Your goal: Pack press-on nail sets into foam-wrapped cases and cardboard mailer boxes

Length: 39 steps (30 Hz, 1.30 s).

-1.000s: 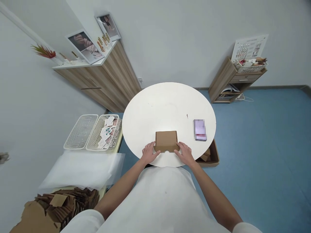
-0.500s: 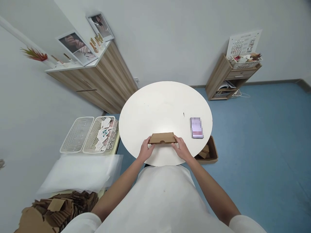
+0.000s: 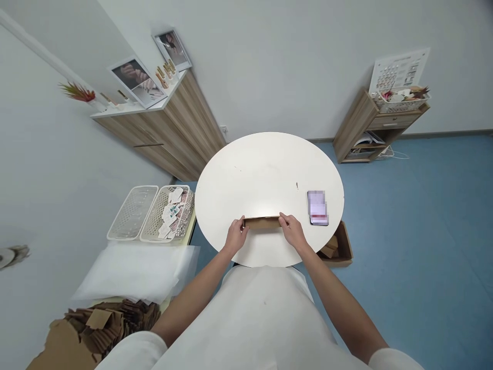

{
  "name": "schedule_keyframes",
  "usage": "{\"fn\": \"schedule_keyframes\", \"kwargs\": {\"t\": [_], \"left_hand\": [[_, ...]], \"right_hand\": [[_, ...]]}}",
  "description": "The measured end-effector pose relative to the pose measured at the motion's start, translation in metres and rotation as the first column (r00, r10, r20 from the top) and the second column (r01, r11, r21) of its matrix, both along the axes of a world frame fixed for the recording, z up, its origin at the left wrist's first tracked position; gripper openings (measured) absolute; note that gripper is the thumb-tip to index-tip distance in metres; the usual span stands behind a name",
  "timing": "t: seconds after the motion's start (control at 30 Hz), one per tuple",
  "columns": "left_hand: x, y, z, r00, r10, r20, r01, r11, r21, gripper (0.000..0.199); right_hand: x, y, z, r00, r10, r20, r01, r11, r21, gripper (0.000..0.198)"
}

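Note:
Between my two hands is a small brown cardboard box [image 3: 262, 223], over the near part of the white oval table [image 3: 265, 169]. It is tilted so that one long narrow side faces me and its top hardly shows. My left hand [image 3: 236, 235] grips the left end, thumb on the near side. At the right end, my right hand [image 3: 291, 229] has its fingers closed round the corner. Whether the box rests on the tabletop or is held just above it, I cannot tell. A phone [image 3: 318, 208] with a blurred screen lies to the right of my right hand.
Left of the table stand a white basket of cards [image 3: 167, 213], an empty-looking basket [image 3: 133, 213], translucent sheets [image 3: 134, 270] and folded cardboard [image 3: 103, 329]. An open carton [image 3: 342, 246] sits on the floor at right. Behind are a wooden cabinet [image 3: 173, 128] and a shelf unit [image 3: 356, 126].
The box has been tipped, so its top face, visible before, is now nearly edge-on. Both hands keep hold of its ends. The whole view has shifted slightly.

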<state>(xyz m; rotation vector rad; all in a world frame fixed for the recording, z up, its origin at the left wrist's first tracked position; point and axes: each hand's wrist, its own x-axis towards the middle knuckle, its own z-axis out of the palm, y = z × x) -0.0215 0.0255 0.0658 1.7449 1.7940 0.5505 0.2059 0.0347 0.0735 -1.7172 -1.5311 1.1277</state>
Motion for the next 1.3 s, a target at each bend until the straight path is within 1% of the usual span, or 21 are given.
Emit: {"fn": "schedule_keyframes", "kwargs": {"t": [0.13, 0.23, 0.37, 0.53, 0.67, 0.77, 0.97, 1.13, 1.23, 1.3], "left_hand": [[-0.001, -0.002, 0.001, 0.998, 0.020, 0.056, -0.021, 1.000, 0.008, 0.044], [0.000, -0.002, 0.004, 0.995, 0.045, 0.091, -0.044, 0.999, -0.013, 0.044], [0.003, -0.002, 0.011, 0.986, 0.086, 0.142, -0.081, 0.996, -0.042, 0.045], [0.001, -0.002, 0.020, 0.957, 0.124, 0.262, -0.114, 0.992, -0.052, 0.041], [-0.001, 0.003, 0.022, 0.917, 0.221, 0.332, -0.182, 0.973, -0.145, 0.045], [-0.002, 0.007, 0.020, 0.894, 0.265, 0.361, -0.200, 0.958, -0.207, 0.044], [-0.003, 0.013, 0.015, 0.887, 0.289, 0.362, -0.218, 0.950, -0.224, 0.047], [-0.004, 0.020, 0.015, 0.867, 0.344, 0.359, -0.244, 0.924, -0.295, 0.047], [-0.007, 0.020, 0.012, 0.859, 0.355, 0.368, -0.225, 0.909, -0.351, 0.045], [-0.011, 0.018, 0.006, 0.863, 0.359, 0.357, -0.221, 0.902, -0.372, 0.048]], "right_hand": [[0.004, 0.001, -0.001, 0.994, -0.018, -0.106, 0.016, 1.000, -0.025, 0.047], [0.006, 0.002, -0.003, 0.981, -0.052, -0.188, 0.045, 0.998, -0.038, 0.044], [0.008, 0.004, -0.004, 0.970, -0.069, -0.235, 0.059, 0.997, -0.050, 0.041], [0.012, 0.005, -0.002, 0.957, -0.079, -0.280, 0.057, 0.995, -0.088, 0.041], [0.013, 0.007, 0.002, 0.940, -0.086, -0.329, 0.039, 0.989, -0.144, 0.042], [0.011, 0.010, 0.002, 0.939, -0.097, -0.331, 0.047, 0.987, -0.155, 0.043], [0.006, 0.014, 0.000, 0.938, -0.101, -0.332, 0.053, 0.987, -0.149, 0.042], [0.006, 0.016, -0.002, 0.944, -0.088, -0.319, 0.031, 0.983, -0.179, 0.039], [0.008, 0.014, -0.007, 0.952, -0.091, -0.292, 0.026, 0.975, -0.221, 0.040], [0.009, 0.011, -0.012, 0.963, -0.091, -0.254, 0.024, 0.966, -0.257, 0.044]]}}
